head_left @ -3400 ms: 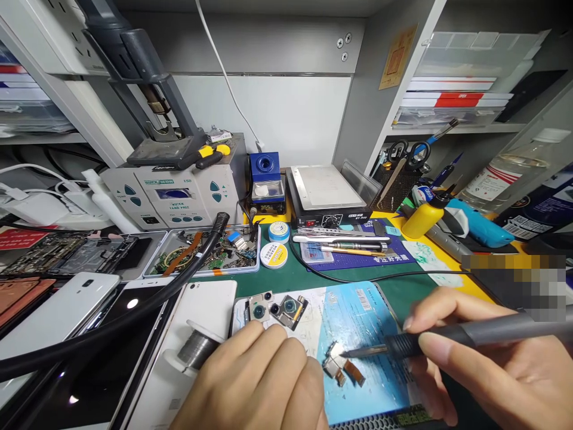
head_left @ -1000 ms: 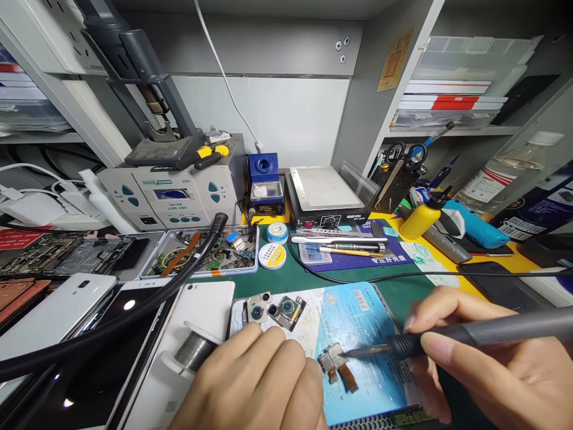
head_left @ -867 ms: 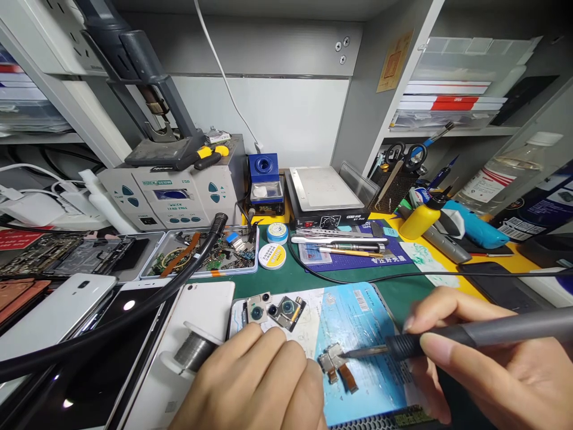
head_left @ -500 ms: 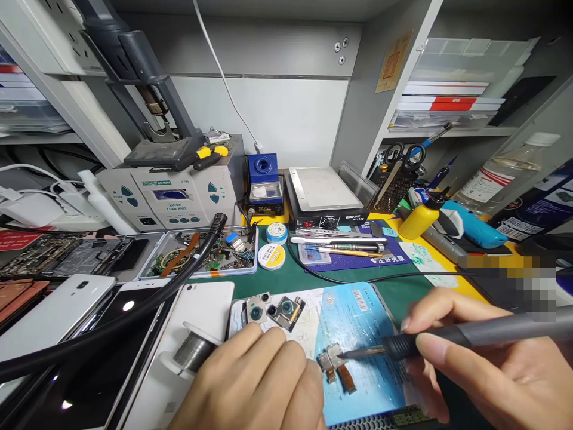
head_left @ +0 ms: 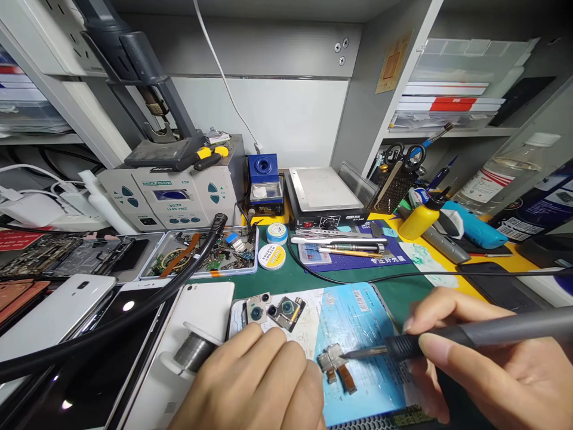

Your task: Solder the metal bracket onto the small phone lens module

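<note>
My right hand (head_left: 474, 358) grips a soldering iron (head_left: 501, 329) by its dark handle. The iron's tip meets the edge of a small silver camera module (head_left: 332, 358), as far as I can see. Two brown flex tails, one short and one longer (head_left: 346, 378), hang from the module. My left hand (head_left: 259, 382) is closed in a fist just left of it, back of the hand up; whatever its fingers hold is hidden. A blue-and-white card (head_left: 353, 325) lies under the module. Beyond my left knuckles are two more camera modules, one on the left (head_left: 256, 309) and one on the right (head_left: 287, 312).
A solder spool (head_left: 194, 352) rests on a white phone (head_left: 206, 298), left of my hand. A thick black hose (head_left: 147, 298) crosses the phones. Behind stand a hot-air station (head_left: 179, 197), a blue iron stand (head_left: 264, 179) and a heating plate (head_left: 326, 188). A thin cable (head_left: 425, 274) crosses the mat.
My right hand and the soldering iron have shifted very slightly; the tip stays at the module. My left hand and the module look unmoved.
</note>
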The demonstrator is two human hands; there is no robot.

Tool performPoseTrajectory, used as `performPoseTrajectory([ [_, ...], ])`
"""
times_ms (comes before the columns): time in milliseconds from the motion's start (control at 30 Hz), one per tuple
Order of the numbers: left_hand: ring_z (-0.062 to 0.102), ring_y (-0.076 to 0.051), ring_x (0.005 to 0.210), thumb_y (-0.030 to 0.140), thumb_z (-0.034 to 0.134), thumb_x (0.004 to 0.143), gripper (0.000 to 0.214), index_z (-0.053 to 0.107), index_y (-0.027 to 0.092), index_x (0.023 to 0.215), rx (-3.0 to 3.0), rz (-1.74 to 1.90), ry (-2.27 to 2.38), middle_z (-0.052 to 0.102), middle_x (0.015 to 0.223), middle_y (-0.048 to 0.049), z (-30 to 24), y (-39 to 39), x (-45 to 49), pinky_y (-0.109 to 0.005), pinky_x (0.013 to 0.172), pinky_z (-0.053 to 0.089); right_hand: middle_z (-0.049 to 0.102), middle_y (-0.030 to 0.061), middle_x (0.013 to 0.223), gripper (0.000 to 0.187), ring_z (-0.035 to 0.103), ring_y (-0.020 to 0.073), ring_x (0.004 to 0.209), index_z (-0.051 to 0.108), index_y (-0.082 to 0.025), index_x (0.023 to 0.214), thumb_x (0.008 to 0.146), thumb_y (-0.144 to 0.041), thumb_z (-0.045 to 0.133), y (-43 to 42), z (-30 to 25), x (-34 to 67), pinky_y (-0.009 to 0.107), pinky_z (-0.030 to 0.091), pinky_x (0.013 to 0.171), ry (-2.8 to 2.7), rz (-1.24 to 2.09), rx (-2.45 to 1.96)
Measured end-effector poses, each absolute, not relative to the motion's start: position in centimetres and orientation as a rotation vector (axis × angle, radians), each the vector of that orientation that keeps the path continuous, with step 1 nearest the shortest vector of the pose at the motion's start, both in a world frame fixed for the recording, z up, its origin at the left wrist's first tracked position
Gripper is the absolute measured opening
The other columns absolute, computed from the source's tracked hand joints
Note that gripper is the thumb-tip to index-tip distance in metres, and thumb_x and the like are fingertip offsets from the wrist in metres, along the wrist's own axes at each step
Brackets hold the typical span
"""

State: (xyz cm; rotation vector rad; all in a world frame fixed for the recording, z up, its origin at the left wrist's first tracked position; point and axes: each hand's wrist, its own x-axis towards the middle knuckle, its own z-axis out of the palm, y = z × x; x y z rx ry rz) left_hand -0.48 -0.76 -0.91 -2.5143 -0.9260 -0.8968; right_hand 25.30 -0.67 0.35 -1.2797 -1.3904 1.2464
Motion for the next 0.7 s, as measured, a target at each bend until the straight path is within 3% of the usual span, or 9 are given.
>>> performPoseTrajectory([
  [700, 0.043, -0.019, 0.06, 0.006, 0.062, 0.076, 0.014, 0.061, 0.02, 0.075, -2.528, -0.906, -0.939, 0.05, 0.062, 0.0014, -0.97, -0.9, -0.49, -0.039, 0.057, 0.032, 0.07, 0.0003, 0.05, 0.021, 0.064, 0.0223, 0.04, 0.069, -0.028, 0.086, 0.091, -0.048, 0.068, -0.89, 0.3, 25.62, 0.03, 0.054, 0.042, -1.392, 1.253, -1.304],
])
